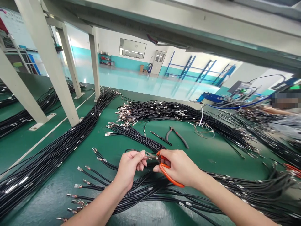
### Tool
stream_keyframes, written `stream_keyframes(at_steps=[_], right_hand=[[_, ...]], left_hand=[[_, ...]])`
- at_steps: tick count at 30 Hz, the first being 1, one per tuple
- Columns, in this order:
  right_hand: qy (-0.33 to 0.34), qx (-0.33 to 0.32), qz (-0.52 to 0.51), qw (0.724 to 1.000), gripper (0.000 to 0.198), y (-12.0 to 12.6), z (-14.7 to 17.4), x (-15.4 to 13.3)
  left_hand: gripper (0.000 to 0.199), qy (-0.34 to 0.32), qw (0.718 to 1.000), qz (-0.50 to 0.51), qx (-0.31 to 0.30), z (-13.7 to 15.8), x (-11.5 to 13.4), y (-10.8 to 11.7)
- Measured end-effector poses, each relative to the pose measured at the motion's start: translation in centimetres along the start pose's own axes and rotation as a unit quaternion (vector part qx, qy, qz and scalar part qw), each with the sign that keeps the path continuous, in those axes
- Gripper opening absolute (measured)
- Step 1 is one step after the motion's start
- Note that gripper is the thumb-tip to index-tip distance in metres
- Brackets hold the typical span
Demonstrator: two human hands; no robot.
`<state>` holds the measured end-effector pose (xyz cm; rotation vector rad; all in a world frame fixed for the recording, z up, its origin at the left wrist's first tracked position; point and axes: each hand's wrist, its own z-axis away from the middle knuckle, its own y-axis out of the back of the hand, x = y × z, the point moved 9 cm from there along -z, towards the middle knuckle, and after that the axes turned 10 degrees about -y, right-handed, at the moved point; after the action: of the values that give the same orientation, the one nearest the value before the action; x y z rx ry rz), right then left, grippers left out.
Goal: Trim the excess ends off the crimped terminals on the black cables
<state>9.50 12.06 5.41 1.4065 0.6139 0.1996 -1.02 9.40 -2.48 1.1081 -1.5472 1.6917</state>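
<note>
Green bench (199,160), left hand (129,167) pinching a cable (130,150), right hand (180,165) gripping an orange-handled tool (171,179)

Orange-handled pliers (167,175) point left, handles spread, metal nose near a curved black cable (131,150).

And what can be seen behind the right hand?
Beyond the right hand, grey-handled pliers and a dark, pen-like tool lie on the green tabletop. A bundle of black cables runs up to the hand, which hides where they continue.
</note>
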Motion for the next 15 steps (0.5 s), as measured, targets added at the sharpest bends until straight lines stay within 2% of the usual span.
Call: stream_keyframes(at_steps=[3, 6, 10, 15], right_hand=[[-0.012, 0.004, -0.009, 1.000, 0.031, -0.2, -0.1, 0.3], [-0.043, -0.016, -0.115, 0.992, 0.032, -0.6, -0.3, 0.8], [-0.078, -0.032, -0.304, 0.949, 0.021, -0.9, -0.5, 0.8], [-0.116, -0.040, -0.387, 0.914, 0.014, -1.7, -0.7, 0.7]], left_hand=[[0.030, -0.010, 1.000, -0.015, -0.024, 0.0, 0.1, -0.5], [0.030, -0.017, 0.999, -0.026, -0.039, 0.0, 0.0, -0.8], [0.028, -0.007, 0.998, -0.039, -0.041, 0.2, -0.1, -0.8], [0.021, -0.006, 0.999, -0.022, -0.040, 0.2, -0.1, -0.9]])
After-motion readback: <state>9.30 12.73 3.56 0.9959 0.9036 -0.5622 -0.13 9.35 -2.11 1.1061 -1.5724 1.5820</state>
